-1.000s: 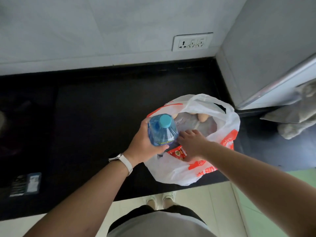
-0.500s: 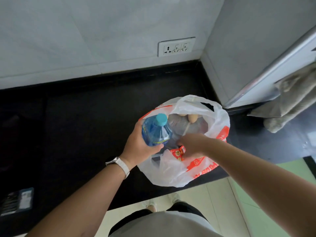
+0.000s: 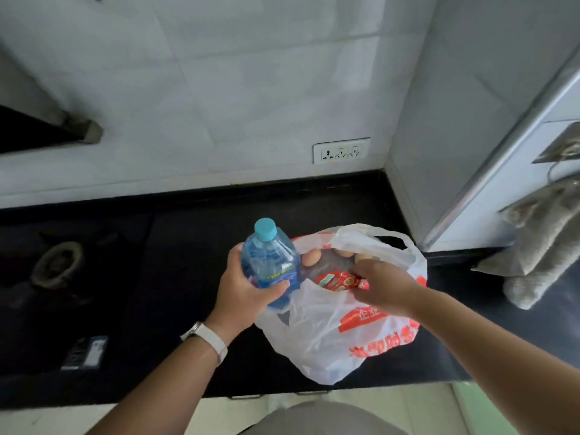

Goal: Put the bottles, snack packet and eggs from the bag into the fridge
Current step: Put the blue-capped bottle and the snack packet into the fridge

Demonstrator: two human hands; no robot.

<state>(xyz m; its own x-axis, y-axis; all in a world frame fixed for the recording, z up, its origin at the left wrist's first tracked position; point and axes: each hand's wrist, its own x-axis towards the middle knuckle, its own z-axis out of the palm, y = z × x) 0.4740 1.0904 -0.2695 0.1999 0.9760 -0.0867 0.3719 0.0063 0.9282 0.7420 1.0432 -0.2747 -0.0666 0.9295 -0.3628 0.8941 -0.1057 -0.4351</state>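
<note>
Bottle (image 3: 270,265) upright above bag (image 3: 329,340) left rim, left hand (image 3: 248,290) fingers wrapped round its body for carrying. Snack packet (image 3: 334,281), eggs (image 3: 312,257) inside bag on bench (image 3: 157,277). Right hand (image 3: 383,284) fingers bent over packet edge, probably steadying; grip unclear.

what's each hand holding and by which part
Left hand grips the blue bottle round its body, below the cap. Right hand is inside the bag, over the snack packet; whether it holds anything cannot be told.
</note>
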